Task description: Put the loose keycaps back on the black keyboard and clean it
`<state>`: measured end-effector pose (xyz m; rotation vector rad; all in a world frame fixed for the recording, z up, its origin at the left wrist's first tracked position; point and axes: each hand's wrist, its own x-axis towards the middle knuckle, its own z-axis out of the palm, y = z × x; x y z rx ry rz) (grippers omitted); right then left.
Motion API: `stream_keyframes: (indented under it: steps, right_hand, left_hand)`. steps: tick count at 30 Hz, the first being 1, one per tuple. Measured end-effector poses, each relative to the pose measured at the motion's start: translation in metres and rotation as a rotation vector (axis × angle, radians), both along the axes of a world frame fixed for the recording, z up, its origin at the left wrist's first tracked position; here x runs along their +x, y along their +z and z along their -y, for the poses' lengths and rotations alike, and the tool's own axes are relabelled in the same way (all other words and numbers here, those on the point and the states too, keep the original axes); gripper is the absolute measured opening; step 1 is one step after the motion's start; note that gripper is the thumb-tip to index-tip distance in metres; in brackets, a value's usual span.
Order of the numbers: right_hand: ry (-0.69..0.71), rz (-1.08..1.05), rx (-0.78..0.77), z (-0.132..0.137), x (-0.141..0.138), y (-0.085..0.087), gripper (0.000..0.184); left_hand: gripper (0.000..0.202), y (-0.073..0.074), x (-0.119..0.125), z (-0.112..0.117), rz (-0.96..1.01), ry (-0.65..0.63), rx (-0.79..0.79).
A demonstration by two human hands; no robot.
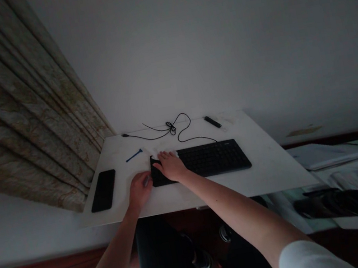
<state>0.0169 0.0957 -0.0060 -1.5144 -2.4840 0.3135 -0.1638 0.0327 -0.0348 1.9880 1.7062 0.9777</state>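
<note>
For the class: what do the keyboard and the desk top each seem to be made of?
The keyboard looks like matte black plastic, its keys dull with no shine. The white desk top seems a smooth laminate or painted board; the look leaves that open.

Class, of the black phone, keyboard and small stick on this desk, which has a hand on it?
The keyboard, under the right hand; the phone and the small stick lie apart from both hands.
</note>
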Motion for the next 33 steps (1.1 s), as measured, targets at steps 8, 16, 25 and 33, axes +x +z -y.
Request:
stream_keyframes:
  steps: [8,16,25,33]
  right_hand:
    - [-0.055,0.014,0.014,0.002,0.052,-0.001,0.06]
    - [-0.102,0.054,0.04,0.003,0.097,0.001,0.062]
    - [-0.175,0.102,0.064,0.002,0.16,-0.005,0.061]
    - [-0.234,0.127,0.092,-0.001,0.222,-0.013,0.063]
  left_hand:
    - [0.029,0.001,0.001,0.001,0.008,0.027,-0.016]
    - [0.03,-0.003,-0.002,-0.001,0.021,0.027,-0.019]
    - [0.031,0.001,-0.001,0.001,0.01,0.013,-0.03]
    - [0.033,-0.003,-0.003,-0.002,0.013,0.023,-0.055]
